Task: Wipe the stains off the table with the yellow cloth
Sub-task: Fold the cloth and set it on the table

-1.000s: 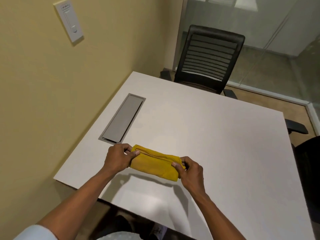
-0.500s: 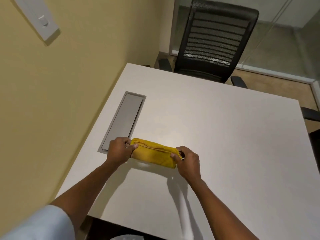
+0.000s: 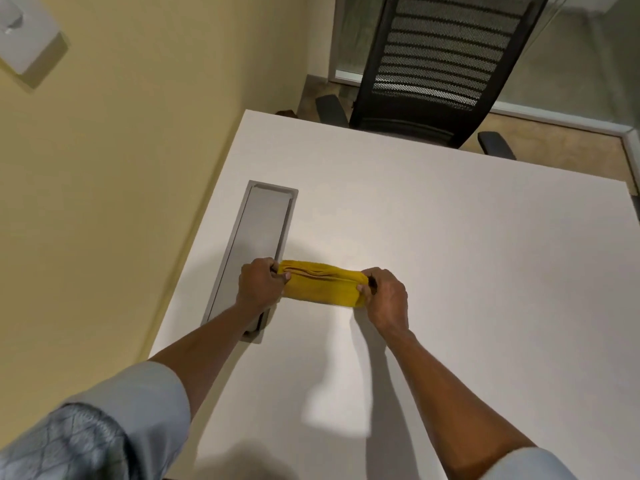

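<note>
A folded yellow cloth lies stretched between my two hands on the white table. My left hand grips its left end, over the edge of the grey cable hatch. Its right end is pinched by my right hand. The cloth looks bunched into a narrow roll, with folds showing along its top. I cannot make out any stains on the tabletop.
A grey cable hatch is set into the table near the yellow wall on the left. A black mesh office chair stands at the far edge. A white wall switch hangs at the upper left.
Both hands have carried the cloth farther from me, towards the hatch. My head has leaned forward and the view tilted down, so more of my arms shows.
</note>
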The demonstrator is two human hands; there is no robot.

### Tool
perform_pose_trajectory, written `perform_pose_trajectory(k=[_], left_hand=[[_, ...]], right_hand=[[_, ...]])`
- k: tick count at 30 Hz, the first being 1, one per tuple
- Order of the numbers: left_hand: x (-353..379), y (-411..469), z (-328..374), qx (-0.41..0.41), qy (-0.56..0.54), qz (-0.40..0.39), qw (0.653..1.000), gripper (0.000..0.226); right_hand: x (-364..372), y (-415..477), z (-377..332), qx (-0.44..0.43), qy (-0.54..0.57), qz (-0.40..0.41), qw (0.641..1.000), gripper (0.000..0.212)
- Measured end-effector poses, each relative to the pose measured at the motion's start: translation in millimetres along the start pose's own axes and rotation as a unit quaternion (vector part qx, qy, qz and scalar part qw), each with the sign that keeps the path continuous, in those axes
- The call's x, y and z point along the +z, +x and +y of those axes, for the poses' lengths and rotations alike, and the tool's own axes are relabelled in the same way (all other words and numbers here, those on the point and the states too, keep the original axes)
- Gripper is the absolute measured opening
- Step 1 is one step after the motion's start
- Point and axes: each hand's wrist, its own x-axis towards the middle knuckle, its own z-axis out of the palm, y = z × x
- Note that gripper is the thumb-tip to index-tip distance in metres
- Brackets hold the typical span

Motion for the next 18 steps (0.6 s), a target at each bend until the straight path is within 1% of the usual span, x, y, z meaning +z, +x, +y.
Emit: perform_pose_trajectory(k=[1,3,4,6,7,8,10,12,14,16,18], left_hand=[[2,4,-1,-0.001,0.001,-0.001,1.000,0.025],[5,6,-3,0.005,0.014,0.000,1.000,0.047],[4,4,-4,0.021,0.029,0.001,0.999,0.053],[5,-4,-8,0.086,0.103,-0.002,0.991,0.055],[8,-9,-13,0.129,0.151,-0.005,0.980,0.062],[11,-15,-17,0.169,0.193,-0.014,0.966,0.073],[16,-21,-25,0.267,0.246,-0.045,0.931,0.094],[21,-20,-30,0.346,0.278,-0.093,0.891,0.101],[26,-15,-32,0.362,0.318,-0.133,0.866,0.108],[30,-11,-36,0.340,0.365,-0.168,0.850,0.115],[30,-8,-40,0.314,0.407,-0.182,0.838,0.118]], right_hand=[[2,1,0,0.003,0.008,0.016,1.000,0.023],[5,0,-1,0.005,0.006,0.045,0.999,0.032],[6,-3,-1,-0.001,-0.005,0.054,0.999,0.037],[9,-11,-1,-0.021,-0.034,0.060,0.997,0.044],[11,-16,0,-0.031,-0.056,0.058,0.996,0.047],[13,-23,0,-0.041,-0.077,0.056,0.995,0.051],[21,-35,3,-0.073,-0.100,0.060,0.991,0.052],[33,-44,7,-0.118,-0.119,0.057,0.984,0.051],[43,-45,8,-0.148,-0.125,0.030,0.981,0.058],[49,-40,9,-0.159,-0.130,-0.008,0.979,0.067],[53,-31,9,-0.154,-0.159,-0.060,0.973,0.074]])
